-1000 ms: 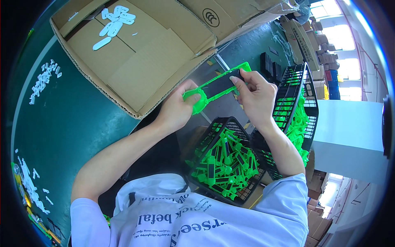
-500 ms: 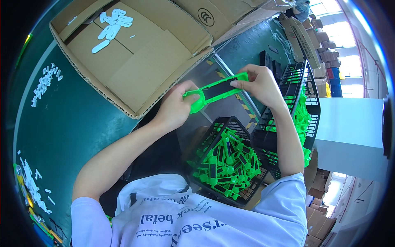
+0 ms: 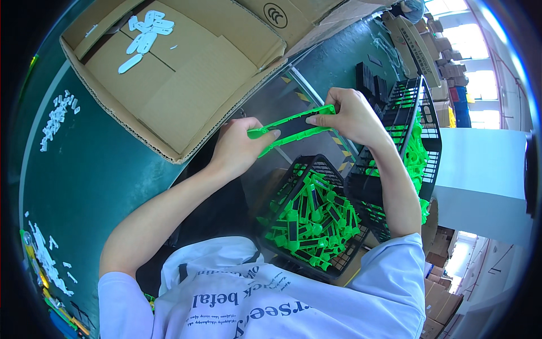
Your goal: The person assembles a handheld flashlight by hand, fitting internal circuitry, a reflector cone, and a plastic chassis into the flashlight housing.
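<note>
Between my two hands I hold a long green plastic frame (image 3: 296, 137) with a dark strip along its inside. My left hand (image 3: 240, 144) grips its near left end, the thumb lying on top. At the far right end my right hand (image 3: 353, 116) pinches it, the thumb pressed on the dark strip. The piece hangs in the air to the right of an open cardboard box (image 3: 197, 73). Below it stands a black crate (image 3: 322, 164) heaped with similar green pieces (image 3: 310, 217).
White oval parts (image 3: 148, 37) lie in the cardboard box. Small white pieces (image 3: 56, 121) and white scraps (image 3: 45, 254) are scattered on the green table (image 3: 84, 186). A second black crate (image 3: 420, 101) of green parts stands at right, and tools (image 3: 59, 311) lie lower left.
The green frame has turned in my hands, and my left thumb has shifted further along it. My view has moved slightly, so the box sits a little further left.
</note>
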`<state>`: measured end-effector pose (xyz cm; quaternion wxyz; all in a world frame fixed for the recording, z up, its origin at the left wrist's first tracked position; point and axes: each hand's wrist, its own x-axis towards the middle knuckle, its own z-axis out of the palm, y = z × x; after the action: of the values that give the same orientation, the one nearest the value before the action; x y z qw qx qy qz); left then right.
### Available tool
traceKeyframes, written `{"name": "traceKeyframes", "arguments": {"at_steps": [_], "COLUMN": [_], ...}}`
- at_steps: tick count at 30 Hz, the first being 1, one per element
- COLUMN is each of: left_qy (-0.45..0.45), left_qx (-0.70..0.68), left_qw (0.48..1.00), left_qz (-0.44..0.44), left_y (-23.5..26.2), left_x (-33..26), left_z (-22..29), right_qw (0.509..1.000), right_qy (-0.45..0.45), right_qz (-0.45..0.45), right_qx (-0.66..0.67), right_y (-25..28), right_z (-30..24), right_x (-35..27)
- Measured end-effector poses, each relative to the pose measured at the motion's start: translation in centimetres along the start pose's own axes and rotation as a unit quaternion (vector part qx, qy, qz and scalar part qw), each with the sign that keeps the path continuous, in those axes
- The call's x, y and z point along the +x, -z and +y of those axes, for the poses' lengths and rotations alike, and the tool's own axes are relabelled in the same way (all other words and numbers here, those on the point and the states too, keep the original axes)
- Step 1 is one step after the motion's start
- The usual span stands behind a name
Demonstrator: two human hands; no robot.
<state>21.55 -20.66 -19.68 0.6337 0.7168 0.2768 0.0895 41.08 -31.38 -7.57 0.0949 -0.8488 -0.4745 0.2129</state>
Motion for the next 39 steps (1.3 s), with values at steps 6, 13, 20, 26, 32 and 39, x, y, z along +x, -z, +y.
{"name": "traceKeyframes", "arguments": {"at_steps": [6, 13, 20, 26, 32, 39], "left_qy": [-0.002, -0.007, 0.014, 0.057, 0.01, 0.008], "left_qx": [0.027, 0.045, 0.013, -0.089, -0.003, 0.044], "left_qw": [1.0, 0.999, 0.999, 0.991, 0.971, 0.975], "left_qz": [0.014, 0.03, 0.031, -0.088, -0.24, -0.218], "left_y": [-0.1, 0.3, 0.0, 0.1, -0.3, -0.6], "left_x": [-0.3, -0.3, -0.1, 0.3, -0.3, 0.6], "left_z": [0.5, 0.9, 1.1, 1.0, 0.8, -0.7], "right_qw": [1.0, 0.999, 0.998, 0.938, 0.934, 0.968], "right_qy": [-0.004, -0.001, 0.02, 0.036, 0.081, 0.023], "right_qz": [0.01, 0.029, 0.028, 0.137, -0.328, -0.223], "right_qx": [-0.021, 0.028, 0.06, 0.316, -0.12, -0.109], "right_y": [0.0, -0.4, 0.4, -1.0, 0.6, 0.3], "right_z": [-0.4, -0.6, -0.7, -0.4, 4.8, 6.1], "right_x": [-0.4, -0.3, -1.3, 0.1, 0.4, 2.3]}}
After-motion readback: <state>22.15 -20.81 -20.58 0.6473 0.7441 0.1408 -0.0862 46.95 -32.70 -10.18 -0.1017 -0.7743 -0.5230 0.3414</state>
